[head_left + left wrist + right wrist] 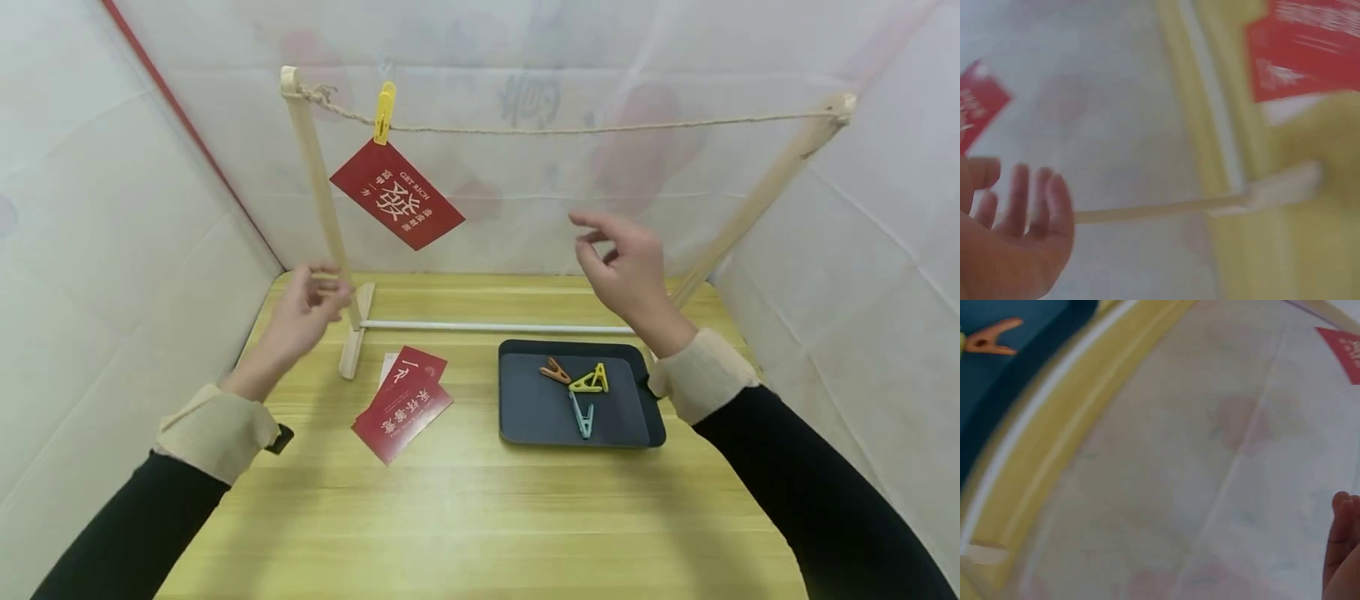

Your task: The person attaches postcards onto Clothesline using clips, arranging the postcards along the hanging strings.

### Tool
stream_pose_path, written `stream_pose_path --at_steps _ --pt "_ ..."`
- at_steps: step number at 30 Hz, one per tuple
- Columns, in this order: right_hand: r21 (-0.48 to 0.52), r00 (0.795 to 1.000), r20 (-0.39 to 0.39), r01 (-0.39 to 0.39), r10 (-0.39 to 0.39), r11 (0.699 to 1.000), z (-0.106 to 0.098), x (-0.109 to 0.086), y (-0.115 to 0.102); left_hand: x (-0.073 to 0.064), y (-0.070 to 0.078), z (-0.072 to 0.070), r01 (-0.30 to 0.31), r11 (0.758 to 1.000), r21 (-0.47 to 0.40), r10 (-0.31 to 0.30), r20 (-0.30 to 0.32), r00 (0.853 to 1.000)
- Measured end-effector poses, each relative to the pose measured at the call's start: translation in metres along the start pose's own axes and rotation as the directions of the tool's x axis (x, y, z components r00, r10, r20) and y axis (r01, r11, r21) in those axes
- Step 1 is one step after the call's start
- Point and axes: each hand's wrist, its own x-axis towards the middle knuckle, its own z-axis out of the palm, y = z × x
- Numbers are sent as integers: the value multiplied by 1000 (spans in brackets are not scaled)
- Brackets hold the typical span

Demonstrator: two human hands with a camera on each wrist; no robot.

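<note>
A red card [397,196] with gold characters hangs askew from the rope [525,131], its upper corner caught in a yellow clothespin [384,113]. My left hand [303,312] is in the air by the left wooden post [318,167], fingers loosely bent, nothing in them. To the right of the hanging card, my right hand [626,262] is raised below the rope, its fingers and thumb bent without holding anything. Overlapping red cards [401,412] lie on the table. Orange [555,371], yellow [591,380] and light blue [582,415] clothespins lie in a dark tray [513,429].
The rope runs between the left post and a right wooden post [765,196]. A white rod [495,326] joins the posts low down, behind the tray, and the left post stands on a wooden foot [356,333]. Pale cloth [525,233] walls off the table's back and sides.
</note>
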Motion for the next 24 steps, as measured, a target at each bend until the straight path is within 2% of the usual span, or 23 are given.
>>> stream_pose_path --at_steps 2,5,8,11,14,16,18,21,24 --pt "-16 991 78 -107 108 994 -3 -19 15 -9 -21 7 10 996 91 -17 77 997" --pt "-44 947 215 -234 238 971 -5 -49 32 -25 -51 20 11 984 176 -38 154 987" --pt "-46 900 327 -291 290 956 -2 -79 47 -42 -74 34 35 967 253 -82 179 981" --pt "-36 845 431 -334 316 942 2 -109 58 -55 -91 48 44 935 351 -114 182 977" --pt "-68 794 511 -343 328 937 6 -138 70 -62 -101 63 44 909 414 -128 178 976" --pt "-116 763 550 -332 338 936 9 -155 79 -64 -105 72 22 888 460 -114 173 978" --pt "-162 753 570 -289 328 944 13 -169 86 -65 -108 80 3 857 516 -103 165 981" --pt "-206 738 600 -229 308 951 17 -185 95 -69 -113 89 -6 791 611 -102 141 985" --pt "-247 729 627 -147 274 958 20 -194 100 -74 -116 95 6 736 677 -106 107 989"
